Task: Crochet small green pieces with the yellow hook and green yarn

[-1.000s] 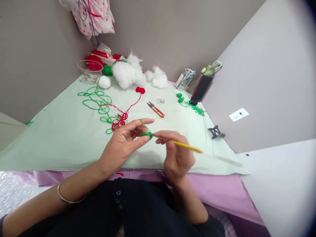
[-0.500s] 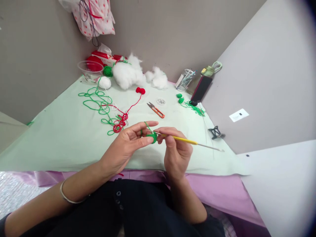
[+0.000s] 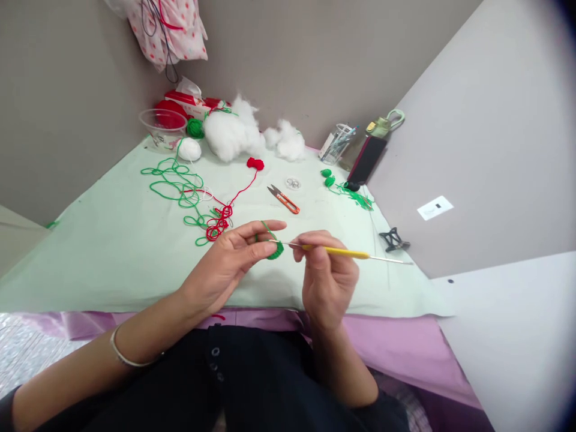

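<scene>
A small green crochet piece (image 3: 276,251) is pinched between the thumb and fingers of my left hand (image 3: 229,258), and green yarn runs over the raised index finger. My right hand (image 3: 330,276) grips a crochet hook (image 3: 344,252) by its yellow handle, the metal shaft pointing left. The hook's tip meets the green piece beside my left thumb; the exact loop there is too small to make out. Both hands are above the pale green cloth (image 3: 135,264), near its front edge.
Orange-handled snips (image 3: 284,200) lie beyond my hands, beside a small round dish (image 3: 293,183). Tangled green and red yarn (image 3: 218,225) spreads at the left. White stuffing (image 3: 234,129), a clear tub (image 3: 162,129), a pen holder (image 3: 335,144) and a phone (image 3: 366,161) stand farther back.
My right hand has moved slightly to the right with the hook, which now lies flatter. My left hand keeps its pinch on the green piece, with more of the hook's shaft showing between the hands.
</scene>
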Demonstrator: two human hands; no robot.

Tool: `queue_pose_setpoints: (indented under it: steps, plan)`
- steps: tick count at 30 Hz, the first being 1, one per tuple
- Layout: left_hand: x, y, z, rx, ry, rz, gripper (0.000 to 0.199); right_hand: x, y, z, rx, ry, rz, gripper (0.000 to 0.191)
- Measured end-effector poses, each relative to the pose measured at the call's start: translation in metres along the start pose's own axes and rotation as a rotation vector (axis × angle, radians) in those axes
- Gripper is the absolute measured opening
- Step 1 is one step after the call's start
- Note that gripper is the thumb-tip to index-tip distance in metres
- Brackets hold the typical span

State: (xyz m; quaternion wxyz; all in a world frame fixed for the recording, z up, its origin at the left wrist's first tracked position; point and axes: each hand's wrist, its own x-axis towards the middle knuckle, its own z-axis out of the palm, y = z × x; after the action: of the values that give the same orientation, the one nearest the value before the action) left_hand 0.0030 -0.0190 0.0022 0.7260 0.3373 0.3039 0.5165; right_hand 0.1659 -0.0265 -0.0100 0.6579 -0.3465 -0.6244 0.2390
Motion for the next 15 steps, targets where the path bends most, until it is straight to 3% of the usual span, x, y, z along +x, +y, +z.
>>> queue_pose_setpoints:
  steps: [4,9,12,15]
  plan:
    - [-0.0038,-0.0027,-0.0011,0.157,-0.043,0.074,0.028,0.0012,0.0021,0.001,0.014,-0.042,0.095,0.017]
    - [-0.0055,-0.0002,-0.0023,0.167,-0.066,0.101,0.028,0.0032,0.0044,-0.0035,0.194,-0.017,0.214,0.021]
    - [-0.0059,0.0008,-0.0037,0.2,-0.045,0.133,0.029,0.0024,0.0002,-0.004,0.158,-0.027,0.19,0.022]
    - [-0.0066,-0.0001,-0.0052,0.291,-0.008,0.205,0.031,-0.0013,-0.0048,-0.0039,0.009,-0.027,0.067,0.021]
